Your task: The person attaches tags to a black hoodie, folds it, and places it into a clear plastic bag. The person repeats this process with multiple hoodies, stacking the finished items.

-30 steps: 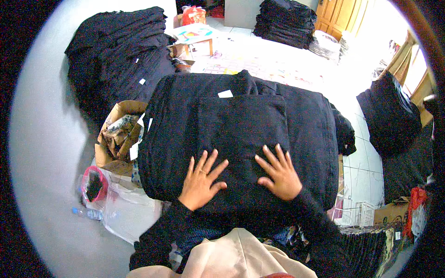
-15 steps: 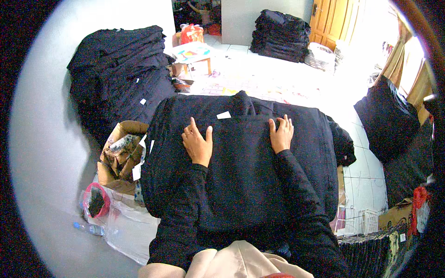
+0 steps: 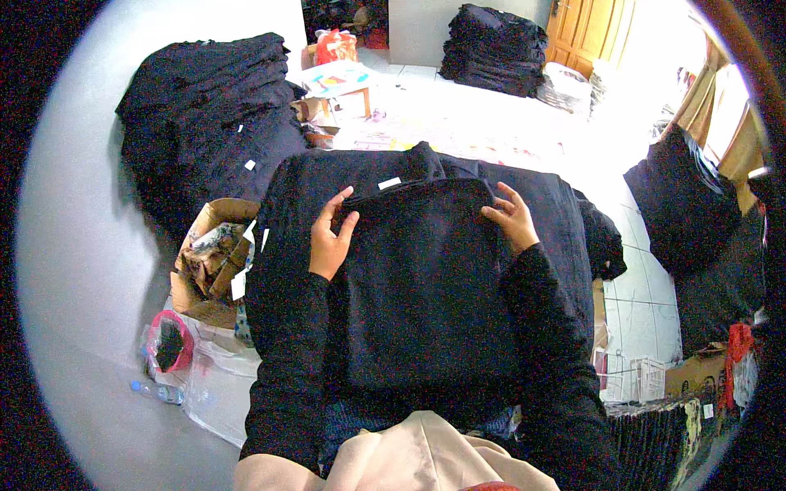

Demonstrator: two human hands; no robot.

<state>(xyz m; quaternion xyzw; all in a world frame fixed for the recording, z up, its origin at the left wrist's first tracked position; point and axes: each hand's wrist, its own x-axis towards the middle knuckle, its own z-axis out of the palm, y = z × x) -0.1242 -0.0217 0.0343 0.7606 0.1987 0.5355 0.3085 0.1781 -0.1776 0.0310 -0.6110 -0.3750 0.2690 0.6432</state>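
A folded black garment (image 3: pixel 422 278) lies in front of me on a broad pile of black cloth (image 3: pixel 548 204). My left hand (image 3: pixel 331 239) is at the garment's far left corner, thumb and fingers spread. At the far right corner is my right hand (image 3: pixel 513 221), its thumb and fingers also apart, with the fingertips close to the cloth. Between the hands the far edge of the garment bows slightly upward. A small white tag (image 3: pixel 390 183) rests just beyond that edge. Whether the fingertips touch the cloth is hard to make out, black on black.
Left stand a large heap of black garments (image 3: pixel 205 123), an open cardboard box (image 3: pixel 192 286) and a pink-rimmed basket (image 3: pixel 185 348). A plastic bottle (image 3: pixel 160 393) lies below. Another black stack (image 3: pixel 495 49) is by the wooden door (image 3: pixel 585 37). More dark cloth (image 3: pixel 684 204) is at right.
Both hands have shifted outward and away from me, from lying flat on the garment to its far corners. The garment's far edge now shows as a raised curve. The view has tilted slightly.
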